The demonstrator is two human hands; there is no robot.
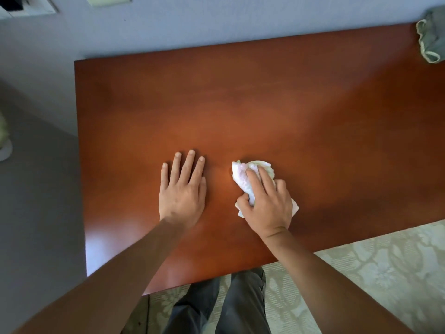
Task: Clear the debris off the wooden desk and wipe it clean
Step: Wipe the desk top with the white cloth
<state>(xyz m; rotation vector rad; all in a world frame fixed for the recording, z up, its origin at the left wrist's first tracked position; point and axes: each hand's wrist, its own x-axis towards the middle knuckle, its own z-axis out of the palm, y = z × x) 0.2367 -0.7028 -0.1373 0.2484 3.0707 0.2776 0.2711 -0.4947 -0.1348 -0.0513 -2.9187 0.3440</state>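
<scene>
A reddish-brown wooden desk fills the middle of the head view. My left hand lies flat on it with straight, spread fingers, palm down. To its right, my right hand grips a crumpled white cloth and presses it against the desk top. The cloth sticks out ahead of my fingers and a corner shows behind my palm. No loose debris is visible on the wood.
A grey-green cloth with a pale hem lies at the desk's far right corner. A blue-grey wall runs behind the desk. Grey floor is on the left, a pale patterned rug under my legs.
</scene>
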